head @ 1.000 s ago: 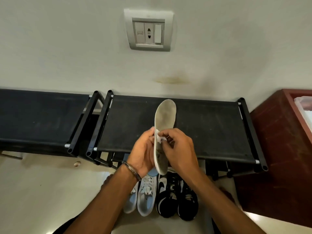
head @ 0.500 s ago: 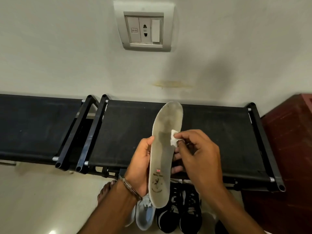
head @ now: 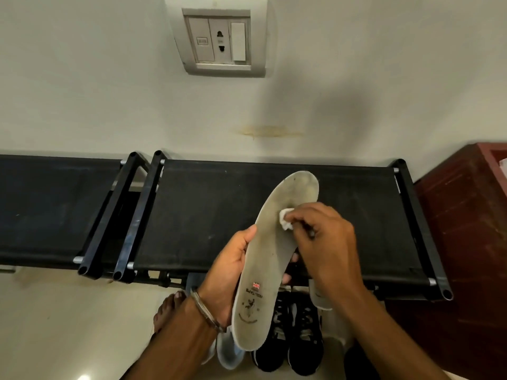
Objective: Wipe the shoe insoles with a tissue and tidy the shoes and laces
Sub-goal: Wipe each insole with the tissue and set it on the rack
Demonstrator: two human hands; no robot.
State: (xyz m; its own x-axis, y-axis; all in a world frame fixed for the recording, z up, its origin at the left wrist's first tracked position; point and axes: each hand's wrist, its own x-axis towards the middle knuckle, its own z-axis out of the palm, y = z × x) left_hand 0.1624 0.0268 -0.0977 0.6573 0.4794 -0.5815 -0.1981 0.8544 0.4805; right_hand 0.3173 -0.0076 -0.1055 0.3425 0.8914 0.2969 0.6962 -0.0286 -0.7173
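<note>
left hand (head: 230, 272) holds a grey shoe insole (head: 270, 259) upright, printed side toward the camera; thumb lies along the insole's left edge, the fingers (head: 293, 256) wrap behind it and their tips show past the right edge. heel end, with a small flag mark and printed logo, sits below the left fingers; toe end rises above both hands and leans right. the toe area shows dark smudges.

right hand (head: 326, 242) pinches a small crumpled white tissue (head: 286, 221) between thumb and fingertips, fingers closed narrow on it. tissue is pressed against the insole face at mid-length, just above the left thumb tip. a metal bangle (head: 204, 311) sits on the left wrist.

behind the hands: black fabric-topped shoe rack (head: 205, 215), a second like rack (head: 49, 204) just beside it to the left, both against a pale wall. wall socket plate (head: 219, 41) well above the fingers. dark red cabinet (head: 466, 220) to the right of the right hand.

below the fingers, on the floor: pair of black sneakers (head: 296, 338) with white trim, side by side, partly under the rack edge; light blue-white sneaker (head: 227, 352) just left of them, mostly hidden by the left forearm and the insole heel. another pale insole (head: 319, 296) shows just right of the black pair, below the right wrist. a bare foot (head: 167, 311) is left of the left wrist.
</note>
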